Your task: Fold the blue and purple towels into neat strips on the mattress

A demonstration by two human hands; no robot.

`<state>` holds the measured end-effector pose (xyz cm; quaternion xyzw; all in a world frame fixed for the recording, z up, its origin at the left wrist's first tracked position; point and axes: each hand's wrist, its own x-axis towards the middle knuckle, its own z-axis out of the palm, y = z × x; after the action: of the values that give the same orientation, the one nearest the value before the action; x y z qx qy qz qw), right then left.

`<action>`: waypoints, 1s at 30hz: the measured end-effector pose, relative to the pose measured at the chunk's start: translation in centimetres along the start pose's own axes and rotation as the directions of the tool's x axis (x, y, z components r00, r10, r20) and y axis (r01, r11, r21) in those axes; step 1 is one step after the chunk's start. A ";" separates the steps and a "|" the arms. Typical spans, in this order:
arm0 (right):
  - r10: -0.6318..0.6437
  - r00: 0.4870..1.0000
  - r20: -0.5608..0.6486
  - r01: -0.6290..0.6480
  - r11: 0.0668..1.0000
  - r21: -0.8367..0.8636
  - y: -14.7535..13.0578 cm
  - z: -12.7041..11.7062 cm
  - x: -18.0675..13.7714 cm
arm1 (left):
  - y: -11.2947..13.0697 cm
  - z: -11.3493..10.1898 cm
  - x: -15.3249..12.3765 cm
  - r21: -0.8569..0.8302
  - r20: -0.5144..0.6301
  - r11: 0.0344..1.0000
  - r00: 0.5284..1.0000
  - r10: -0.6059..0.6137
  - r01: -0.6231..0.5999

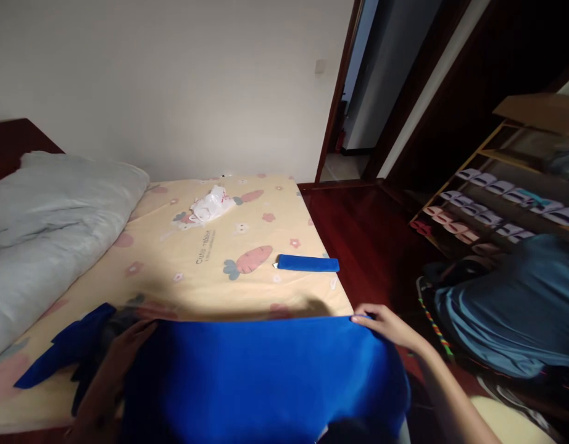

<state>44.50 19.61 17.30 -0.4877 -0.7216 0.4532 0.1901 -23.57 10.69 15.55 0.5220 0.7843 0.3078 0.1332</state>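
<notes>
A broad piece of bright blue fabric is stretched between my two hands, its top edge running nearly straight above the bed. My left hand pinches the upper left corner, partly in shadow. At the upper right corner, my right hand grips the edge between thumb and fingers. Beyond the fabric, a narrow folded blue strip lies near the bed's right edge, with a small white tip at its left end. A crumpled dark blue cloth rests on the bed beside my left forearm.
The bed has a cream sheet printed with carrots and flowers. On it are a white plastic bag and a grey quilt. To the right stand a shoe rack and something draped in blue-grey cloth. A doorway opens behind.
</notes>
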 end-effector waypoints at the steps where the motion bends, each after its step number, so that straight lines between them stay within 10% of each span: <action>1: -0.019 1.000 -0.001 0.019 1.000 -0.008 1.6 0.6 2.5 | -0.1 2.0 1.5 -0.010 0.062 1.000 0.998 -0.025 0.026; 7: 0.024 0.997 -0.068 -0.044 0.951 -0.306 9.8 5.1 14.9 | -0.7 15.2 7.2 0.067 0.097 0.993 0.990 -0.101 0.095; 12: 0.070 0.987 -0.146 -0.125 0.903 -0.410 12.9 6.2 18.5 | -0.9 20.6 8.6 0.135 0.045 0.981 0.988 -0.147 0.140; 19: 0.200 0.972 -0.126 -0.236 0.840 -0.488 16.5 4.3 18.2 | -1.2 20.4 9.2 0.251 -0.029 0.919 0.952 -0.305 0.303; 30: 0.278 0.940 -0.199 -0.276 0.960 0.038 19.5 1.4 11.0 | -7.2 17.5 -3.9 0.207 0.016 0.961 0.982 -0.188 0.181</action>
<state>48.90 30.87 -1.63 -0.6268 -0.6205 0.4271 0.1992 -17.91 11.28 -2.95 0.4630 0.8545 0.2025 0.1205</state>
